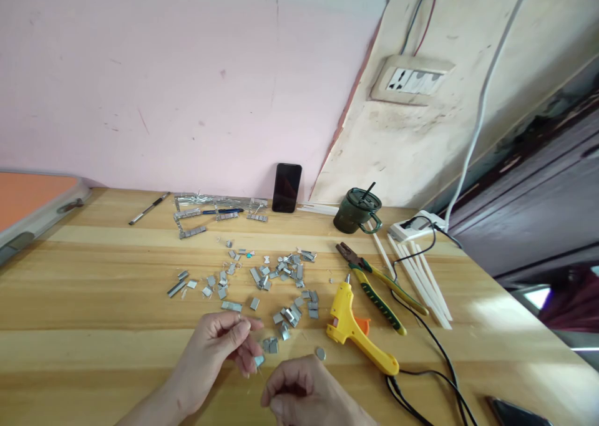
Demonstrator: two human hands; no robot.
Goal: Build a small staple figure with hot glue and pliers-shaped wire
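My left hand (219, 348) hovers over the near part of the wooden table (93, 301), fingers pinched on a small silver metal piece (259, 360). Just right of it, my right hand (304, 395) is curled into a loose fist at the bottom edge; what its fingers hold, if anything, is hidden. Beside both hands lie two small metal pieces (270, 345) and a coin-like disc (320, 353). Several more small silver pieces (262, 279) are scattered across the middle of the table beyond my hands.
A yellow glue gun (355, 335) with a black cord lies right of my hands, with green-handled pliers (381, 285) and white glue sticks (421, 276) past it. A dark green mug (358, 211), a black phone (286, 188), a pen (148, 208) and metal strips (206, 214) sit near the wall.
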